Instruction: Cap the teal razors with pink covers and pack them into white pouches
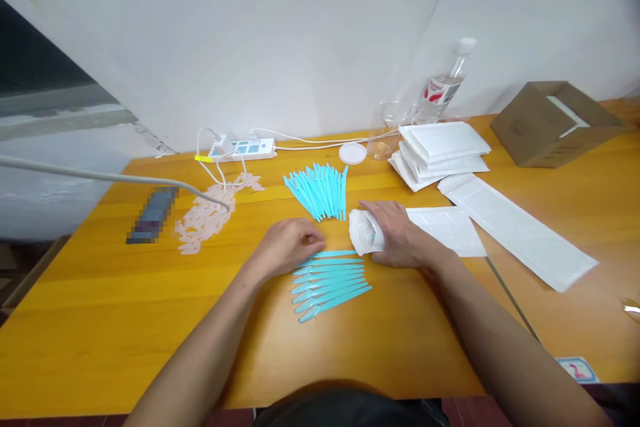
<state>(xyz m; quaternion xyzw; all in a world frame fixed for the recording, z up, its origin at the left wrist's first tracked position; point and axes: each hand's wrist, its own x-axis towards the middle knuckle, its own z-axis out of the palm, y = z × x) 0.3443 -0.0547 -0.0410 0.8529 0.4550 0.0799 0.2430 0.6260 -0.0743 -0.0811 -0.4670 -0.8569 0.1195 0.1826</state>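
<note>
My right hand [400, 233] grips a white padded envelope [360, 232], its open mouth turned toward my left hand; a trace of turquoise shows inside. My left hand [287, 247] has its fingers curled closed at the left end of the uppermost slim turquoise stick [340, 254]. That end is hidden, so I cannot see whether the fingertips pinch it. Below it, several like sticks [333, 287], clear-capped at their left ends like eyebrow razors, lie in a neat fanned row. A denser bunch of turquoise sticks [320, 190] rests farther back.
Small pale pink pieces [205, 217] are scattered at left, near a blurred dark object [153, 215] and a power strip [250, 149]. Behind stand a clear jar [384, 140], its lid [353, 153], a bottle [440, 93], stacked envelopes [443, 143] and a cardboard box [535, 130]. Flat envelopes [520, 230] lie right.
</note>
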